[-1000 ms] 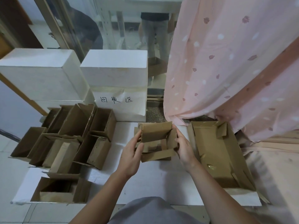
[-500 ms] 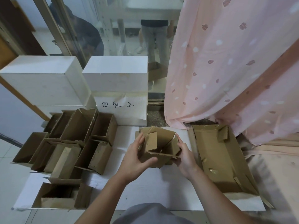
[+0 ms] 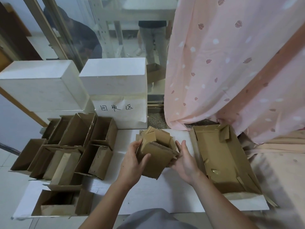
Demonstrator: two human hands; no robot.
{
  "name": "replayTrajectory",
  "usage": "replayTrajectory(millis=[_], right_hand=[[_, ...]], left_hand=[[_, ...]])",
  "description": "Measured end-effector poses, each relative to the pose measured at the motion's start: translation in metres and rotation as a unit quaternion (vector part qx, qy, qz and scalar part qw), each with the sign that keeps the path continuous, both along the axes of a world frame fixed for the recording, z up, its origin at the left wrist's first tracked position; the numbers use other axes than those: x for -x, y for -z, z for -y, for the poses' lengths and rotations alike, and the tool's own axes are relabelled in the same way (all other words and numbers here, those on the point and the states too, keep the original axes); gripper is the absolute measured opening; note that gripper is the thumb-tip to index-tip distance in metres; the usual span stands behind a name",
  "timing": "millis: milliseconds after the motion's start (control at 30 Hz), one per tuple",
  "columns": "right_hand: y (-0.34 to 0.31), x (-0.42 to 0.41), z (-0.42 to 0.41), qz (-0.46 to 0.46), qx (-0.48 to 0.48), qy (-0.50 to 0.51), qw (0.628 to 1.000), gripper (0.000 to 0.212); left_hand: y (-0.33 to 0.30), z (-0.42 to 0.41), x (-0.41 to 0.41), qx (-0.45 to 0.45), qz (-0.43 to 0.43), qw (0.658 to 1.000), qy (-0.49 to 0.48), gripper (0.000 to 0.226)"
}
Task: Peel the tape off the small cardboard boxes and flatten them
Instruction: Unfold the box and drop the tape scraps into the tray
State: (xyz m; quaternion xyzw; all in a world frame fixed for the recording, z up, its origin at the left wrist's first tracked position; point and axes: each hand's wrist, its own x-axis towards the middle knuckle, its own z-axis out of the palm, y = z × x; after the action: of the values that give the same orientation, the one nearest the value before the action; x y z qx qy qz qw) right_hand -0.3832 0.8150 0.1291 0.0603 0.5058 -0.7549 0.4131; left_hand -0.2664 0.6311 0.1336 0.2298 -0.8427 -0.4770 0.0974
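Holding a small cardboard box (image 3: 156, 156) at the centre of the frame, just above the white table top (image 3: 165, 195). My left hand (image 3: 132, 164) grips its left side, thumb curled over the near brown panel, fingers wrapped round the far edge. My right hand (image 3: 184, 161) sits at the box's right edge, palm turned inward, fingers fairly straight and touching the cardboard; I cannot tell whether they pinch it. Box is partly collapsed: near panel tilted toward me, corrugated edge showing along its top, loose flaps sticking up behind it. Whether any tape is on it I cannot tell. Left of centre, a cluster of open small cardboard boxes (image 3: 79, 142) stands packed together, mouths up, several touching one another; one more open box (image 3: 57, 204) lies apart at the lower left corner of the table. Right of my hands, a larger shallow cardboard tray (image 3: 221, 162) lies open, torn flaps at its far end, scraps inside. Upper left, two white foam blocks (image 3: 113, 75) sit behind the cluster; a paper sign with handwritten characters (image 3: 117, 107) hangs on the front of the right one. Pink patterned curtain (image 3: 231, 63) fills the upper right, its hem touching the tray's far end. Behind the glass at top, two people are partly visible.
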Motion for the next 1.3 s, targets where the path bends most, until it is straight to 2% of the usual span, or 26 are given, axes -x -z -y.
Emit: replayTrajectory(millis=[67,167,267,333,567,733,800,967,1033,1100,1167,1233,1300], right_hand=[[0.003,-0.003,-0.001,-0.015,0.004,-0.008,1.0,0.053],[0.005,-0.006,-0.003,-0.067,-0.004,-0.023,0.997,0.036],[0.011,-0.005,-0.005,-0.135,-0.052,-0.043,0.989,0.095],[0.015,-0.006,-0.002,-0.177,-0.073,-0.075,0.979,0.106],[0.02,-0.006,0.007,-0.283,-0.169,-0.142,0.933,0.099],[0.022,-0.007,0.007,-0.381,-0.286,-0.174,0.862,0.088],[0.024,-0.007,0.006,-0.387,-0.306,-0.172,0.853,0.089],[0.022,0.0,-0.001,-0.337,-0.289,-0.192,0.875,0.119],[0.021,0.004,-0.005,-0.309,-0.267,-0.182,0.895,0.123],[0.023,0.006,-0.008,-0.274,-0.216,-0.144,0.926,0.108],[0.027,0.005,-0.007,-0.266,-0.194,-0.121,0.936,0.086],[0.03,0.003,-0.006,-0.275,-0.194,-0.103,0.936,0.079],[0.03,0.001,-0.004,-0.288,-0.208,-0.088,0.931,0.079]], left_hand=[[-0.004,-0.003,0.001,-0.008,0.004,1.0,-0.021,0.051],[-0.007,-0.005,0.003,-0.018,0.009,0.999,-0.044,0.043],[-0.011,-0.009,0.003,-0.019,0.005,0.998,-0.066,0.037],[-0.013,-0.011,0.003,-0.017,0.003,0.997,-0.076,0.035],[-0.012,-0.01,0.003,-0.022,-0.03,0.992,-0.119,0.033],[-0.011,-0.005,0.002,-0.058,-0.047,0.989,-0.127,0.029],[-0.009,0.0,0.001,-0.06,-0.052,0.989,-0.122,0.032],[-0.008,0.013,0.0,-0.102,-0.045,0.99,-0.081,0.051],[-0.008,0.018,-0.001,-0.136,-0.035,0.988,-0.068,0.054],[-0.009,0.024,-0.003,-0.166,-0.033,0.984,-0.063,0.052],[-0.01,0.028,-0.005,-0.176,-0.031,0.982,-0.055,0.047],[-0.008,0.032,-0.006,-0.181,-0.015,0.983,-0.038,0.046],[-0.003,0.034,-0.008,-0.172,0.024,0.985,-0.007,0.065]])
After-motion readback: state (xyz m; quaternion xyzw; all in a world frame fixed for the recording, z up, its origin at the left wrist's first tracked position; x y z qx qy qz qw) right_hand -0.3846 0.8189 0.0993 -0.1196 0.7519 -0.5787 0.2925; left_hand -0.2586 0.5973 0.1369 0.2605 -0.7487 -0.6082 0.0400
